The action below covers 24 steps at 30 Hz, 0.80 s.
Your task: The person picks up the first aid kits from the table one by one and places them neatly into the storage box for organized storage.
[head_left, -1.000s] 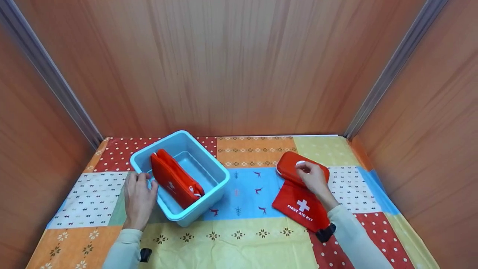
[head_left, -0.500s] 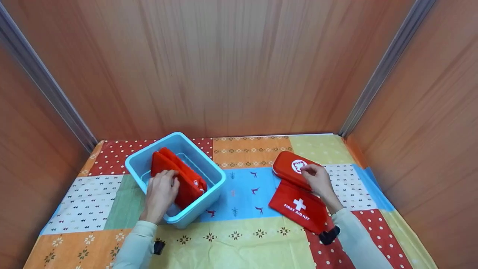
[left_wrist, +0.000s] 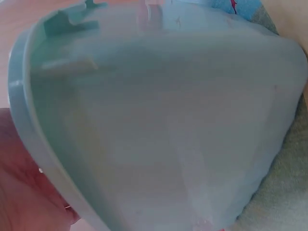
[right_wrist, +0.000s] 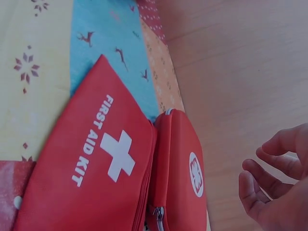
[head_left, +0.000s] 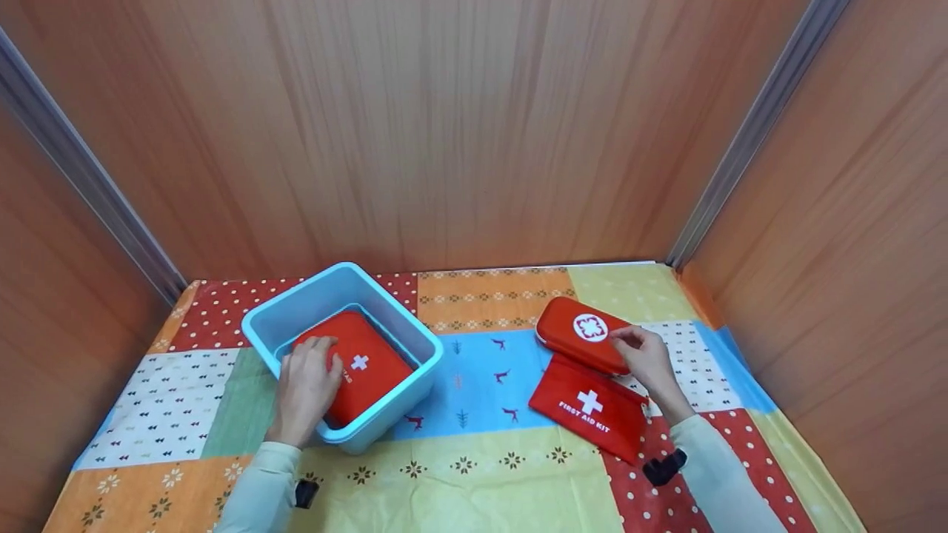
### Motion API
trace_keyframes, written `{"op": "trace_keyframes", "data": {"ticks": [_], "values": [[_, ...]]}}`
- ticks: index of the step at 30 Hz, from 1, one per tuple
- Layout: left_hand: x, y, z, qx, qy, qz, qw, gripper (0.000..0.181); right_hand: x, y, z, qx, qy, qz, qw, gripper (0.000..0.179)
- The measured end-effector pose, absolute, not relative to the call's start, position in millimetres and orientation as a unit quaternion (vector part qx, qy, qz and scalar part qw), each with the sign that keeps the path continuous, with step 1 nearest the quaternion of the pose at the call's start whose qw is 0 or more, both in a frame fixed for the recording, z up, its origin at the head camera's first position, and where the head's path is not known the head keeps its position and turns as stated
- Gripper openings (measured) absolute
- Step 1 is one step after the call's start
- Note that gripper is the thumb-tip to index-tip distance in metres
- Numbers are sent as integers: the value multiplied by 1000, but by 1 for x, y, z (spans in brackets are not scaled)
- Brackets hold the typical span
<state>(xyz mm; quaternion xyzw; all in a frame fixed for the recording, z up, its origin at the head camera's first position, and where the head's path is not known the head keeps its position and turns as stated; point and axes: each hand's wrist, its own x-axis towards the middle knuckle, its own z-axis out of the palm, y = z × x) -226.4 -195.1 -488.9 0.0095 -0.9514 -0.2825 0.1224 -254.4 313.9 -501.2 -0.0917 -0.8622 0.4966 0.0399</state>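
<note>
A red first aid pouch [head_left: 374,381] with a white cross lies flat inside the light blue plastic bin [head_left: 400,403]. My left hand [head_left: 307,381] reaches over the bin's near-left rim, fingers loosely bent above the pouch; whether they touch it I cannot tell. The left wrist view shows mostly the bin's outer wall [left_wrist: 159,130], with part of the hand [left_wrist: 24,178] past the rim. My right hand [head_left: 648,363] hovers by the right end of a red hard case [head_left: 566,326] with a round white emblem. Its fingers are loosely curled, holding nothing [right_wrist: 274,183].
A flat red pouch [head_left: 592,414] marked FIRST AID KIT lies in front of the hard case, against it. A patchwork-patterned cloth [head_left: 474,474] covers the table. Wood-grain panels [head_left: 474,148] enclose the back and both sides.
The pouch in the bin has gone from leaning upright to lying flat. My left hand moved from the rim into the bin. The right hand shifted slightly right, off the case's emblem.
</note>
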Motion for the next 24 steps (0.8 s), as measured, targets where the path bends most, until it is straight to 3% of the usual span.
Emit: {"op": "trace_keyframes", "data": {"ticks": [5, 15, 24], "values": [[-223, -207, -490, 34, -949, -287, 124, 50, -250, 324, -504, -94, -865, 491, 48, 28], [-215, -223, -503, 56, -937, -284, 197, 45, -251, 346, -514, -119, -864, 486, 58, 31], [-208, -227, -506, 86, -931, -295, 196, 42, -253, 360, -536, -183, -852, 490, 14, 39]]}}
